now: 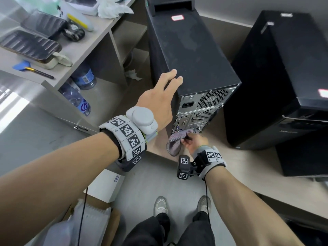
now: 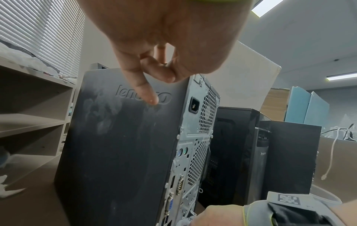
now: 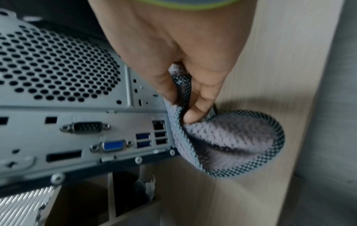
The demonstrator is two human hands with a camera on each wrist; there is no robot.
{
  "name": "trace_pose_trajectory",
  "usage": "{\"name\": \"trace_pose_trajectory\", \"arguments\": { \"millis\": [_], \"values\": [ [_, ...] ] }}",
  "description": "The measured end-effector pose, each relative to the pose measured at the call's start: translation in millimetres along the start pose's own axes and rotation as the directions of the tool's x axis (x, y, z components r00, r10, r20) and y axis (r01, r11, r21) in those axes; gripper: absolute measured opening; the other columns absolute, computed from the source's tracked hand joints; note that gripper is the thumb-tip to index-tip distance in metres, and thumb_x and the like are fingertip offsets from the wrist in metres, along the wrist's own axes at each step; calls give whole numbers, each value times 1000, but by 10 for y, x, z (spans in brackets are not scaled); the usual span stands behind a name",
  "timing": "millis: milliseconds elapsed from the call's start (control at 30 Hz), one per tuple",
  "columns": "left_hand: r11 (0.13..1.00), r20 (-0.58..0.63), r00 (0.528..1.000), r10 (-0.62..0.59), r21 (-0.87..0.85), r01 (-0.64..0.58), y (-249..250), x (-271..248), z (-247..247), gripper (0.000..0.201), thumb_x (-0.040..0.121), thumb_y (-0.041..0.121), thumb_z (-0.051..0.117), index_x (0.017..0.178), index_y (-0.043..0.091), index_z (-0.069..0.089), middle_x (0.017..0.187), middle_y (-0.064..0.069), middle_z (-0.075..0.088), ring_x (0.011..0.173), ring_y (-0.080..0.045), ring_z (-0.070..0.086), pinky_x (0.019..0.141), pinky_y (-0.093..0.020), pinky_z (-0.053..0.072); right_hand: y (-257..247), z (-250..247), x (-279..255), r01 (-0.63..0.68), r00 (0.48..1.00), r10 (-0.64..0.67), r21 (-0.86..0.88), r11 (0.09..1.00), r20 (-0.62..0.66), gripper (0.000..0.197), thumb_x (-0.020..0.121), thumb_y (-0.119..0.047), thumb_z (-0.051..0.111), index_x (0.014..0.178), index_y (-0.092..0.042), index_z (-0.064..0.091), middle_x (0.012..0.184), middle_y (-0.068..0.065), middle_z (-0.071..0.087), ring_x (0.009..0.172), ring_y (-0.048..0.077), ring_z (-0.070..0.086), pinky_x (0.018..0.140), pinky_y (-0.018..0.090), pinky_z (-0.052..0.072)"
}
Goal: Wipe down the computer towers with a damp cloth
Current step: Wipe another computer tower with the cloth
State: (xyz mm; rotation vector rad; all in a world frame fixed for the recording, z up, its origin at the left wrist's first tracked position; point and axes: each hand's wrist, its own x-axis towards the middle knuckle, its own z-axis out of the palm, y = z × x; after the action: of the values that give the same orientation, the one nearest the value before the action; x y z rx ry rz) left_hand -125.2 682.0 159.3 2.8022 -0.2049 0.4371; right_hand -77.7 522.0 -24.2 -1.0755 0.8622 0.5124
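Pinching cloth — right hand beside tower's rear

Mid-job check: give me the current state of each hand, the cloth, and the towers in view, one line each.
Left hand: open, fingers straight at the top edge of the near tower.
Right hand: pinches the cloth beside the rear ports.
Cloth: grey, bunched, hanging from the fingers.
Near tower: upright, dusty, smudged side panel, no cables plugged in behind.
Far tower: upright, black, untouched by either hand.
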Motion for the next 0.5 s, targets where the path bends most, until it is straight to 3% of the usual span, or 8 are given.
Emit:
{"name": "trace_pose_trajectory", "arguments": {
  "millis": [133, 200, 300, 400, 500],
  "values": [
    [1000, -5, 1000, -22, 2, 22, 29, 17, -9, 66, 70, -9, 54, 133, 9, 50, 143, -9, 44, 88, -28, 67, 46, -24, 38, 188, 166, -163, -14, 998, 19, -82, 997, 53, 45, 88, 11, 55, 130, -5, 47, 101, 25, 63, 78, 34, 64, 64, 39, 57],
    [1000, -5, 1000, -5, 23, 5, 23, 25, -4, 67, 68, -9, 55, 132, 8, 51, 142, -10, 45, 94, -26, 66, 45, -24, 40, 225, 163, -244, -1, 994, 17, -152, 988, 104, 32, 88, 9, 56, 120, 6, 51, 98, 26, 64, 74, 34, 65, 56, 38, 57],
    [1000, 2, 1000, -23, 16, 23, 11, 19, -5, 67, 69, -8, 53, 134, 10, 49, 143, -8, 43, 89, -26, 67, 45, -30, 46, -5, 44, -190, 56, 997, -51, -98, 994, 51, 8, 93, -2, 56, 97, 5, 58, 82, 20, 65, 68, 31, 63, 51, 34, 58],
    [999, -1, 1000, -26, 18, 26, 34, 17, 3, 67, 69, -8, 55, 134, 8, 50, 142, -10, 44, 89, -24, 67, 46, -25, 42, -194, -15, -37, 60, 998, -58, 60, 996, -27, 20, 88, 11, 52, 107, 4, 54, 86, 22, 59, 70, 34, 60, 50, 38, 58],
    [999, 7, 999, -37, 30, 37, 30, 26, 24, 68, 70, -7, 54, 135, 9, 48, 144, -9, 42, 87, -25, 67, 47, -28, 45, -38, 128, -199, 25, 994, -11, -136, 990, 105, 15, 88, 12, 50, 89, -4, 51, 88, 18, 57, 72, 30, 61, 56, 38, 55]
  ]
}}
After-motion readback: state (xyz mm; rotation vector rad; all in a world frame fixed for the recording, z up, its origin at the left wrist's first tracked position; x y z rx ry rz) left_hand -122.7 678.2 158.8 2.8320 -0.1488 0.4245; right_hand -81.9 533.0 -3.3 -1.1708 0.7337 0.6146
